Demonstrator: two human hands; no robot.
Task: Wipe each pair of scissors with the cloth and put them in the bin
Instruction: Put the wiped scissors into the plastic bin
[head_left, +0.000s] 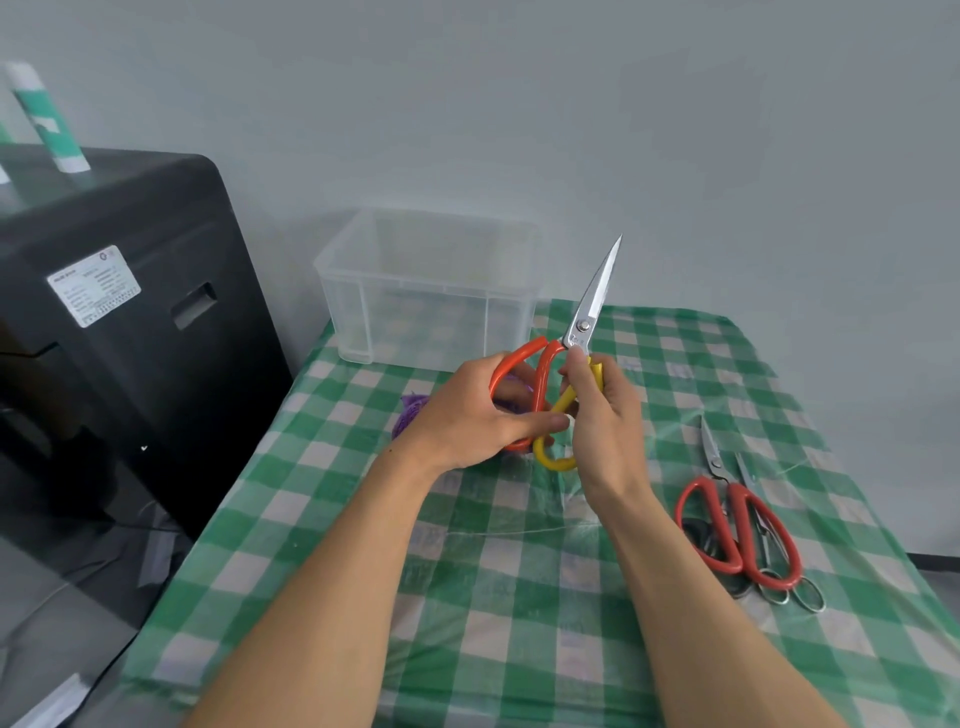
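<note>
While both hands work above the middle of the green-and-white checked desk (519, 597), the left hand (467, 415) is closed around the orange handle loop of the orange-and-yellow-handled steel scissors (584, 322), thumb across the loop. Right hand (602, 415) pinches the yellow handle just under the pivot, fingers curled shut. Blades closed, tip pointing up and away, held clear of the desk. Purple cloth (410, 415) bunched under the left hand, mostly hidden. Clear plastic bin (431, 291) sits at the far left corner of the desk against the wall, looks empty, open cloth between it and the hands. Red-handled scissors (737, 525) lie near the right edge atop a small all-metal pair (795, 587). Black machine (119, 312) flanks the left edge.
</note>
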